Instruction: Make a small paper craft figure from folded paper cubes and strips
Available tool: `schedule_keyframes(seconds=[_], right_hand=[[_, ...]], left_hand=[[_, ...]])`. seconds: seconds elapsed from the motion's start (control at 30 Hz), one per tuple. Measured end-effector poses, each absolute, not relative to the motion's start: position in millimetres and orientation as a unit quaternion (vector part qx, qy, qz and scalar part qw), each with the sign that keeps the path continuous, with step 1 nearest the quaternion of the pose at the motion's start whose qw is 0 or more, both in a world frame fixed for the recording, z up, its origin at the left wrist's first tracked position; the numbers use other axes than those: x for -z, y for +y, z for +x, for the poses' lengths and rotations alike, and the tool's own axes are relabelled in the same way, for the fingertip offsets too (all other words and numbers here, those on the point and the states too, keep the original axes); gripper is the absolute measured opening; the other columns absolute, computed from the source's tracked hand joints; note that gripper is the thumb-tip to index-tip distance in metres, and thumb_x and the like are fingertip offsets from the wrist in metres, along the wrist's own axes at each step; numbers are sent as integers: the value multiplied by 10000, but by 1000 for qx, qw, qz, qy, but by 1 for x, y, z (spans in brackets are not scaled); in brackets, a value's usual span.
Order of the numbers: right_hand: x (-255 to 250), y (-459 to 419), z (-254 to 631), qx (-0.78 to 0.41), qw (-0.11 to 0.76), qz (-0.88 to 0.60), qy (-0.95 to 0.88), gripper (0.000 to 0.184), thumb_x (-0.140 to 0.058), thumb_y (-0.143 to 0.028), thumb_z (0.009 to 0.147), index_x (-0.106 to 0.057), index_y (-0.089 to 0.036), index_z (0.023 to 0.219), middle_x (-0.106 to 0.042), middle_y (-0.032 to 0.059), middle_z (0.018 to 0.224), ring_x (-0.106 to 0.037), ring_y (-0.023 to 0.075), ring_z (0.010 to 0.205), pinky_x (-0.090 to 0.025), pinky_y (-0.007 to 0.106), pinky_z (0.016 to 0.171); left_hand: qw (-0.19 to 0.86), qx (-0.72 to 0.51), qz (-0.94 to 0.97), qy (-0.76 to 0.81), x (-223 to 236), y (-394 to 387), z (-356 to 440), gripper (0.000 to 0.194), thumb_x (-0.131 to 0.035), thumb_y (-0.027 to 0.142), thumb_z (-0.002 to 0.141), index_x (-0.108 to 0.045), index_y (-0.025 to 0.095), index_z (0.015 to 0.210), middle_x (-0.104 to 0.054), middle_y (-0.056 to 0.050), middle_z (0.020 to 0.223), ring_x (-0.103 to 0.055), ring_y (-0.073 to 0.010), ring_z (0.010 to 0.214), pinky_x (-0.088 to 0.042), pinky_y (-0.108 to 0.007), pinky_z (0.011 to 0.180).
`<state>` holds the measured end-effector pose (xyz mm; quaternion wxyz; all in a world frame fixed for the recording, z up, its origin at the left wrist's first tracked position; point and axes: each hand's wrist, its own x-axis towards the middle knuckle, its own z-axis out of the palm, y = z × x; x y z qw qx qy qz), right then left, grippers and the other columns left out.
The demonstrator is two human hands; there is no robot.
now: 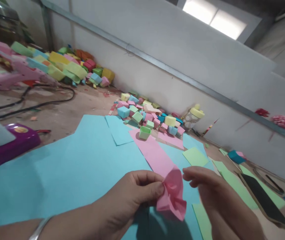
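The left hand (137, 196) grasps a folded, crumpled pink paper piece (173, 196) between thumb and fingers, above the blue paper sheets (65, 173) on the table (90, 98). To the right of that pink paper piece, just beside it, the right hand (222, 196) is released, its fingers extended and holding nothing. Beyond the pink paper piece, a pink paper strip (154, 155) lies on the blue paper sheets, with an open green paper box (144, 132) at its far end. Farther beyond the piece sits a pile of small coloured paper boxes (148, 115).
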<state>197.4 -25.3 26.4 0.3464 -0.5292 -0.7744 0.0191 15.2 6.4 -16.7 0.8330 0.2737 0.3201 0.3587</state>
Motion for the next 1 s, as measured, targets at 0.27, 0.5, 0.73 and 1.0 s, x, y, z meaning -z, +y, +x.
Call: schedule_keyframes(seconds=[0.27, 0.5, 0.73, 1.0], right_hand=[[-42, -18, 195, -222, 250, -529, -780, 55, -563, -209, 783, -590, -216, 831, -650, -1, 832, -610, 150, 781, -504, 226, 715], [-23, -22, 189, -172, 346, -496, -778, 148, -530, -78, 730, -592, -212, 720, -599, -36, 634, -552, 99, 571, -440, 177, 528], [-3, -25, 189, -101, 412, -449, -786, 174, -553, -56, 740, -642, -200, 777, -612, 10, 756, -582, 108, 661, -449, 199, 584], [-2, -29, 178, -143, 446, -524, -711, 124, -583, -79, 672, -544, -194, 697, -609, -27, 680, -545, 112, 599, -420, 224, 547]], left_hand=[[839, -387, 231, 305, 15, 10, 13, 234, -777, 269, 590, -647, 141, 736, -628, -24, 684, -534, -123, 637, -399, -232, 633], [811, -370, 328, 313, 19, 12, 16, 178, -750, 281, 632, -699, 134, 720, -676, -58, 696, -581, -156, 663, -420, -266, 674], [774, -334, 425, 329, 16, 9, 16, 177, -703, 229, 670, -728, 141, 821, -700, -74, 765, -590, -191, 717, -428, -309, 706], [752, -326, 449, 356, 17, 3, 19, 144, -657, 251, 723, -701, 128, 782, -690, -75, 777, -580, -181, 730, -407, -284, 694]])
